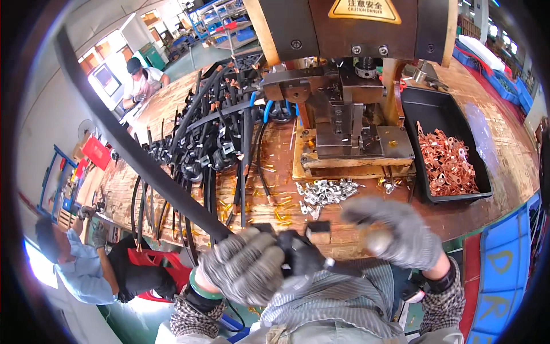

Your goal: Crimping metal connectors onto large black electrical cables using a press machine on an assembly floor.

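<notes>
My left hand, in a grey knit glove, is closed round a thick black cable that runs up to the far left. Against its fingers sits a black moulded part, its exact kind unclear, with a small shiny tip on a lead below it. My right hand, gloved too and smeared by motion, is raised at the table's front edge; a bare fingertip shows, and I cannot make out anything in it. Between the hands lies a small black block. Silver cable lugs are heaped just beyond.
A metal press stands at the back. To its right is a black tray with copper lugs. Black cables pile up left of the press. A blue crate stands at right. Two other people sit at left.
</notes>
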### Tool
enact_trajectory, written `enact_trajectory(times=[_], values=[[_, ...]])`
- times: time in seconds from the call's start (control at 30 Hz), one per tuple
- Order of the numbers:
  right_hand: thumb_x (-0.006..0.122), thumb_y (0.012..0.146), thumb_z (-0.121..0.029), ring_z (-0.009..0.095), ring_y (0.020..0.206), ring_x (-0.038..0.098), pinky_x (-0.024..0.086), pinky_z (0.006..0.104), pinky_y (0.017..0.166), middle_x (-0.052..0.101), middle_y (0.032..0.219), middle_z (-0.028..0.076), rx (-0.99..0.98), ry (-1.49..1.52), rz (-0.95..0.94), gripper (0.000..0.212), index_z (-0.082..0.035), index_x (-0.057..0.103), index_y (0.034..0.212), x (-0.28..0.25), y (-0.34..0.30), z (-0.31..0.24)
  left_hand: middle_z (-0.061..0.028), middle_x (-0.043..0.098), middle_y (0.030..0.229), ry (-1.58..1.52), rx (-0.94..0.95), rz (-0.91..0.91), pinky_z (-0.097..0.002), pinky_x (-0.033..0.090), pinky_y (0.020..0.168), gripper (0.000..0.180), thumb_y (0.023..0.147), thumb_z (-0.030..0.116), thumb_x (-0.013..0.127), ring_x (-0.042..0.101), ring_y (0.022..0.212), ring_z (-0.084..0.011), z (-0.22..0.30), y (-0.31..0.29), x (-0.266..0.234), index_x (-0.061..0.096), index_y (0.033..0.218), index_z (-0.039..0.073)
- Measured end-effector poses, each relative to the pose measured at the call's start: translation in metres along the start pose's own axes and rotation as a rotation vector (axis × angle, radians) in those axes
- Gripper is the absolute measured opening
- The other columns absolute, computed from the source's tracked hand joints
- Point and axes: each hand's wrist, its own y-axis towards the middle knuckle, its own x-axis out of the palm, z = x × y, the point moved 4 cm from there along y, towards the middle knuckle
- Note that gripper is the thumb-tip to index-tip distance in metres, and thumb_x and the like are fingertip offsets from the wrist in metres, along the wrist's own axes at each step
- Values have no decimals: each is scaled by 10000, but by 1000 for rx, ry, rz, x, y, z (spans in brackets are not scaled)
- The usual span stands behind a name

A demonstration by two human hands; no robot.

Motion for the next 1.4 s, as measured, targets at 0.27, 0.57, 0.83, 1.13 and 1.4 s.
enact_trajectory(times=[0.27,0.57,0.83,1.13,1.4], values=[[586,810,-401,137,767,548,457,288,674,603,938,74,300,773,-559,502,5,545,1103,73,-4,1,-97,572,900,141,315,388,-395,467,659,184,669,114,606,564,737,-257,42,4,-13,593,852,117],[700,707,-326,101,740,515,443,285,633,559,781,19,345,823,39,430,4,576,952,32,-84,2,-178,521,1033,-181,156,286,-425,484,704,302,813,283,646,546,798,-332,34,42,-1,572,1044,103],[463,903,-291,173,746,607,501,257,530,599,952,79,-125,496,1062,294,-58,511,1076,-216,-227,-148,-157,535,1111,-155,-47,221,-393,454,764,391,846,325,586,554,913,-322,24,27,29,571,1151,81],[775,676,-171,143,597,573,467,296,501,598,750,60,759,-778,1539,404,-32,532,967,-331,-446,-205,-172,525,1175,-379,-227,106,-362,453,824,387,843,255,587,558,963,-305,2,-10,69,532,1166,50],[760,661,-253,163,502,585,469,290,342,585,661,76,1547,-489,1275,418,2,563,928,-277,-444,-120,-167,441,1280,-550,-211,-187,-387,405,916,399,866,198,528,473,1104,-314,13,6,89,456,1239,75]])
